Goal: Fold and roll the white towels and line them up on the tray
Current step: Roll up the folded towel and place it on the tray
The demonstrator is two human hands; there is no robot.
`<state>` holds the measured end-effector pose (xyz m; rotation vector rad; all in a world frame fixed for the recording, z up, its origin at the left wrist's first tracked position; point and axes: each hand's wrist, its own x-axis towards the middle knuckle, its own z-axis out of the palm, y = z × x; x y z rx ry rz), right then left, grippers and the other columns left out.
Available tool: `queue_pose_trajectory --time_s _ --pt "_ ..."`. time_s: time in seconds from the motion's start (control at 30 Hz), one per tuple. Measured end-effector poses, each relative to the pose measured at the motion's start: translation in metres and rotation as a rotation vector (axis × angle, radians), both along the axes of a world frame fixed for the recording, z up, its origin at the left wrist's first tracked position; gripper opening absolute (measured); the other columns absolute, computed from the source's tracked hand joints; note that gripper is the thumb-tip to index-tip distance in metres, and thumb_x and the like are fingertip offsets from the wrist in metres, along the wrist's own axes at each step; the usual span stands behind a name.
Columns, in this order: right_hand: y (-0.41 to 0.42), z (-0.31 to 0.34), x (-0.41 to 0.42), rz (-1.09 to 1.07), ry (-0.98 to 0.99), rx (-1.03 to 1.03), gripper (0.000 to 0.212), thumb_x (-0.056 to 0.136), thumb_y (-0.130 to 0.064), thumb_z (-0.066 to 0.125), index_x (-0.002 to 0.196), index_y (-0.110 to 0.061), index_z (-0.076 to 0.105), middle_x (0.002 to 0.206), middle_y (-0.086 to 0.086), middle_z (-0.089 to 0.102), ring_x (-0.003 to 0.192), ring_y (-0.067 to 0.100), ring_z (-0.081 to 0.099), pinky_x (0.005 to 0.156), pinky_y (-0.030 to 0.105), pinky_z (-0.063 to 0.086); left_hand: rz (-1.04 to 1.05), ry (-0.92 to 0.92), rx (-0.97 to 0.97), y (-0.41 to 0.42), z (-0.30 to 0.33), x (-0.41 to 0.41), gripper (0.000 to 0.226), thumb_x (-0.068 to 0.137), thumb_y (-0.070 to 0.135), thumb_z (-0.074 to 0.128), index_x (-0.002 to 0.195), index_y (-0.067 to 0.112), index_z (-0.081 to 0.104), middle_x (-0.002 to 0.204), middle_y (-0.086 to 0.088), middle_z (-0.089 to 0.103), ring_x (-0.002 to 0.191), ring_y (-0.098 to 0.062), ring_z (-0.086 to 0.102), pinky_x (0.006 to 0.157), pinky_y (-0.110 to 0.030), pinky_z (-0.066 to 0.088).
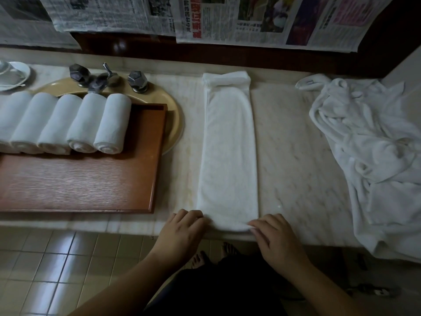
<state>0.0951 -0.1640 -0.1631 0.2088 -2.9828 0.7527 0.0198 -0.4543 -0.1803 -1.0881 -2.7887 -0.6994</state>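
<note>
A white towel [227, 151] lies folded into a long narrow strip on the marble counter, running from the back wall to the front edge. My left hand [182, 231] grips its near left corner and my right hand [275, 238] pinches its near right corner, where the end is curled up slightly. A wooden tray [91, 183] sits to the left. Along its far side lie several rolled white towels [68, 124], side by side.
A heap of loose white towels [369, 151] covers the right end of the counter. The tray rests over a beige sink [175, 119] with metal taps [100, 78]. A white dish [16, 74] stands far left. Newspapers [227, 17] cover the wall.
</note>
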Motion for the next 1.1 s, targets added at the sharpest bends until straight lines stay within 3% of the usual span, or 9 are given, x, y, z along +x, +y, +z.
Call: queue_pose_trajectory --time_s 0.1,0.27,0.37,0.5,0.57,0.67,0.83,0.97,1.1 --pt "-0.002 0.003 -0.009 -0.105 -0.096 -0.076 0.013 0.103 -0.027 0.060 0.110 -0.024 0.071 0.100 -0.015 0.049 0.095 0.008 0.046 0.080 0.025 0.045 0.138 -0.133 0.081 0.010 0.006 -0.002 0.021 0.104 0.031 0.056 0.116 0.022 0.071 0.109 0.008 0.069 0.090 -0.016 0.054 0.075 -0.034 0.051" --pt "0.002 0.001 -0.030 -0.157 -0.208 -0.156 0.007 0.101 -0.029 0.062 0.106 -0.033 0.066 0.096 -0.017 0.052 0.094 0.007 0.047 0.083 0.031 0.045 0.305 -0.298 0.125 0.023 0.013 -0.008 0.018 0.105 0.037 0.054 0.119 0.031 0.064 0.108 0.013 0.066 0.098 -0.014 0.048 0.081 -0.034 0.047" --pt "0.004 0.006 -0.035 -0.137 -0.208 -0.160 0.022 0.099 -0.028 0.065 0.117 -0.041 0.061 0.095 -0.015 0.050 0.094 0.009 0.047 0.084 0.036 0.048 0.286 -0.248 0.076 0.026 0.014 -0.010 0.020 0.103 0.032 0.056 0.122 0.033 0.063 0.107 0.007 0.060 0.099 -0.019 0.047 0.082 -0.037 0.048" --pt "-0.003 0.013 -0.036 0.032 -0.081 0.178 0.058 0.086 -0.013 0.069 0.133 -0.045 0.058 0.106 -0.008 0.049 0.095 0.019 0.049 0.079 0.035 0.046 0.142 -0.089 -0.050 0.028 0.017 -0.012 0.037 0.094 0.021 0.048 0.125 0.034 0.064 0.117 0.000 0.057 0.103 -0.025 0.050 0.077 -0.038 0.048" --pt "-0.009 0.012 -0.034 0.126 -0.053 0.250 0.067 0.078 -0.008 0.063 0.134 -0.043 0.060 0.108 -0.009 0.053 0.095 0.020 0.052 0.076 0.036 0.044 0.049 0.006 -0.117 0.030 0.019 -0.014 0.047 0.085 0.018 0.041 0.122 0.032 0.068 0.116 0.000 0.057 0.102 -0.026 0.051 0.075 -0.038 0.045" --pt "-0.020 0.010 -0.027 0.143 -0.010 0.273 0.058 0.082 -0.016 0.046 0.133 -0.036 0.066 0.103 -0.008 0.055 0.093 0.020 0.056 0.072 0.037 0.043 -0.021 0.069 -0.119 0.035 0.019 -0.012 0.047 0.081 0.016 0.045 0.117 0.023 0.074 0.113 0.000 0.062 0.100 -0.025 0.056 0.076 -0.037 0.047" --pt "-0.032 0.010 -0.024 0.040 0.013 0.313 0.037 0.093 -0.038 0.049 0.126 -0.033 0.067 0.100 -0.010 0.059 0.091 0.018 0.058 0.074 0.036 0.039 -0.086 0.013 -0.086 0.046 0.013 -0.004 0.028 0.090 0.025 0.059 0.112 0.014 0.073 0.109 -0.002 0.064 0.097 -0.023 0.059 0.079 -0.037 0.051" --pt "-0.030 0.003 -0.026 -0.001 0.086 0.338 0.031 0.098 -0.039 0.047 0.117 -0.032 0.071 0.098 -0.011 0.063 0.088 0.018 0.058 0.074 0.033 0.033 -0.084 0.042 -0.127 0.046 0.007 -0.006 0.033 0.094 0.033 0.063 0.125 0.023 0.064 0.112 0.001 0.061 0.097 -0.022 0.059 0.081 -0.036 0.050" --pt "-0.026 0.000 -0.024 0.007 0.090 0.292 0.024 0.099 -0.035 0.052 0.112 -0.030 0.071 0.099 -0.010 0.062 0.090 0.020 0.059 0.076 0.034 0.034 -0.100 0.122 -0.102 0.045 0.007 -0.007 0.031 0.092 0.028 0.058 0.120 0.022 0.070 0.113 0.000 0.063 0.099 -0.023 0.060 0.086 -0.036 0.049"
